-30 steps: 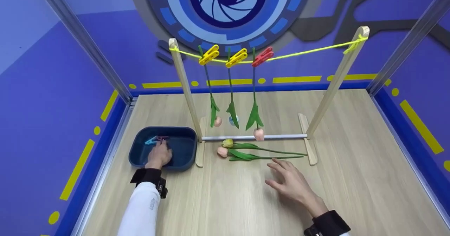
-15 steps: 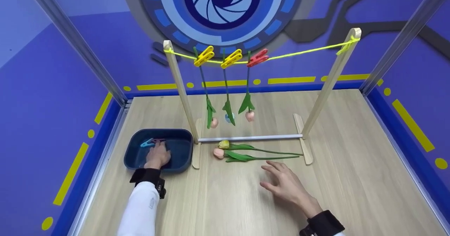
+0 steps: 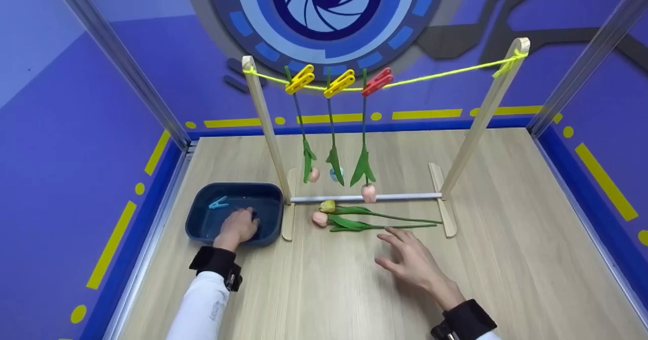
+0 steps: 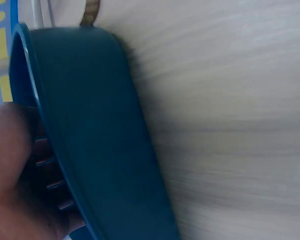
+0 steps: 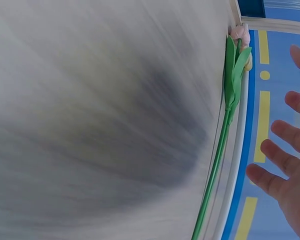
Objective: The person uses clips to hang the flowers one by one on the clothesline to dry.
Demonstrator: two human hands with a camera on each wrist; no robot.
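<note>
Lying in bin (image 3: 273, 206): blue clothespin (image 3: 218, 204), left of left grip (image 3: 239, 226), apart.

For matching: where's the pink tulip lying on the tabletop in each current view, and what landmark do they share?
Head: near the centre; the pink tulip lies nearer the camera than the yellow tulip, bloom to the left.
Left wrist: not in it.
Right wrist: right of centre, the pink tulip runs up the picture, bloom at top.
Shared landmark: the pale wooden tabletop.
</note>
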